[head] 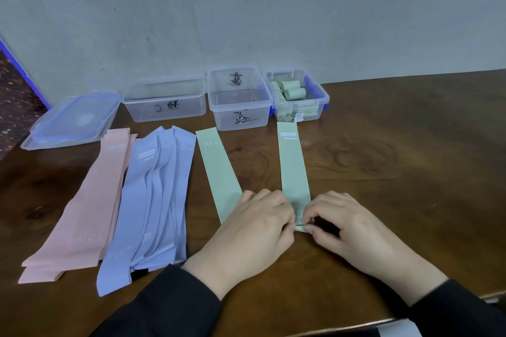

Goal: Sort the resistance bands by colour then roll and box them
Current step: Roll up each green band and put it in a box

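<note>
A green band (293, 161) lies flat on the wooden table, running away from me. My left hand (254, 230) and my right hand (345, 224) pinch its near end between fingertips and thumbs. A second green band (217, 169) lies to the left, its near end under my left hand. A pile of blue bands (156, 200) and a pile of pink bands (90, 205) lie further left. Three clear boxes stand at the back: the right box (323, 96) holds several rolled green bands (294, 93); the middle box (238, 112) and the left box (164, 112) hold no bands.
Stacked clear lids (74, 120) with a blue tint lie at the back left. A grey wall (246, 8) rises behind the boxes. The table's (410, 159) right half is bare wood, and its front edge runs just below my sleeves.
</note>
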Action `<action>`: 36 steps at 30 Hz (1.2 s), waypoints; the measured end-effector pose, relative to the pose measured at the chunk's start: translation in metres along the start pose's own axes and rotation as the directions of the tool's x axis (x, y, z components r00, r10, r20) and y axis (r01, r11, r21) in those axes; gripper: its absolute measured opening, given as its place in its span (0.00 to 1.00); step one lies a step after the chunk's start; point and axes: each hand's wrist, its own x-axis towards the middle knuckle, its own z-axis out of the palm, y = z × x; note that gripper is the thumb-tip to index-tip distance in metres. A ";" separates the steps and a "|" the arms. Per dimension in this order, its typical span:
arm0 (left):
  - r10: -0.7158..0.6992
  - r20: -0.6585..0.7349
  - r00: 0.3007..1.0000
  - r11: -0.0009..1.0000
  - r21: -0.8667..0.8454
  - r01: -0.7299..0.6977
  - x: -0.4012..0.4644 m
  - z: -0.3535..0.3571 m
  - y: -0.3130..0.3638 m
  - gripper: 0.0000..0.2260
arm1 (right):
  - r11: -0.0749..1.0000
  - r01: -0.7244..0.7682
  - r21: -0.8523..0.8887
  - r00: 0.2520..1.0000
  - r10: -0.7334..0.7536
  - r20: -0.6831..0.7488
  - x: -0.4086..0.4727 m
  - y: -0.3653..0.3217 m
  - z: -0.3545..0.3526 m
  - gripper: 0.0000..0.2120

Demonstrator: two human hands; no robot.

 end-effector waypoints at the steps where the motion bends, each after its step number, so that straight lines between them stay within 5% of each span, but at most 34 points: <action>1: -0.005 -0.014 1.000 1.000 0.007 0.005 0.001 0.001 0.001 0.08 | 1.000 0.009 -0.012 1.000 -0.010 -0.002 0.000 0.000 0.000 0.02; 12: -0.006 -0.137 0.991 0.998 0.064 0.015 0.004 0.005 -0.001 0.06 | 0.999 0.030 -0.043 0.999 -0.031 -0.037 -0.001 0.004 0.004 0.10; 36: -0.089 -0.132 0.987 0.994 0.049 0.096 0.002 0.007 0.001 0.08 | 0.996 -0.032 -0.081 0.996 0.025 -0.088 0.003 0.001 0.004 0.09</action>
